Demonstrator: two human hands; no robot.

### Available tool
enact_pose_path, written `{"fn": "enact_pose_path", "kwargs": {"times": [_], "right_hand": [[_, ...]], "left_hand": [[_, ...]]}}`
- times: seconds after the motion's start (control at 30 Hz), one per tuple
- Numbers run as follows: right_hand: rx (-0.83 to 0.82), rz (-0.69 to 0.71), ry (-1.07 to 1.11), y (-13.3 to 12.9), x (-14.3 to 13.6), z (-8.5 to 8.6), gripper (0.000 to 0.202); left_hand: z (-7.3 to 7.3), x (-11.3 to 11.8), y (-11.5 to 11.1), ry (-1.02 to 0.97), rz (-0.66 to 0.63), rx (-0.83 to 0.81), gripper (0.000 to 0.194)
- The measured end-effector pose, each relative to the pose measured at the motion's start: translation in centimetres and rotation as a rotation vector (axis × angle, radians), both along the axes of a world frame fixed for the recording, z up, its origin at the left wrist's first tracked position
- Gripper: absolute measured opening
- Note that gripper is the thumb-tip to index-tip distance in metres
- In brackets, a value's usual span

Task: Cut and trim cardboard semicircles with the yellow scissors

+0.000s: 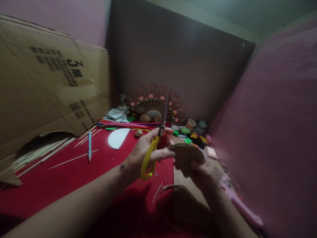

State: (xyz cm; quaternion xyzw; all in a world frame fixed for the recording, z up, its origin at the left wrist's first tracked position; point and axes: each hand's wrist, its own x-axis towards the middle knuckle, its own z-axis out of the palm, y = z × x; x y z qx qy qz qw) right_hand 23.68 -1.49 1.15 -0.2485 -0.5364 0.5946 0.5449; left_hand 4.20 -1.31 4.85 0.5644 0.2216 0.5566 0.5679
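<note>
My left hand [142,148] is closed around a pair of scissors [148,162] with a yellow handle. Their blades point upward and away, above the fingers. My right hand [204,173] pinches a small piece of cardboard [184,158] with a rounded upper edge, its corrugated rim facing up. The left fingertips reach to the left edge of this cardboard; whether they press on it I cannot tell. A thin curved cardboard strip [173,186] and small scraps lie below the hands. Left of the scissors, a white half-circle [119,138] rests on the red cloth [99,185].
A large cardboard box [49,76] stands at left, with thin sticks [47,153] at its foot. Nearby lies a blue patterned pencil [89,147]. A decorated fan shape [151,96] leans at the back. A pink glue gun [244,206] lies at right by the pink wall [267,125].
</note>
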Motion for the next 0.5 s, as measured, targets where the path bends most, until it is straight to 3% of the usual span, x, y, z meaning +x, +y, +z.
{"fn": "enact_pose_path", "kwargs": {"times": [0.27,0.5], "right_hand": [[-0.020,-0.005,0.012,0.12,0.13,-0.13,0.032],[-0.031,-0.096,-0.033,0.00,0.11,0.40,0.032]], "left_hand": [[-0.18,0.17,0.29,-0.014,-0.001,-0.045,0.049],[-0.51,0.02,0.81,0.014,-0.024,-0.050,0.049]]}}
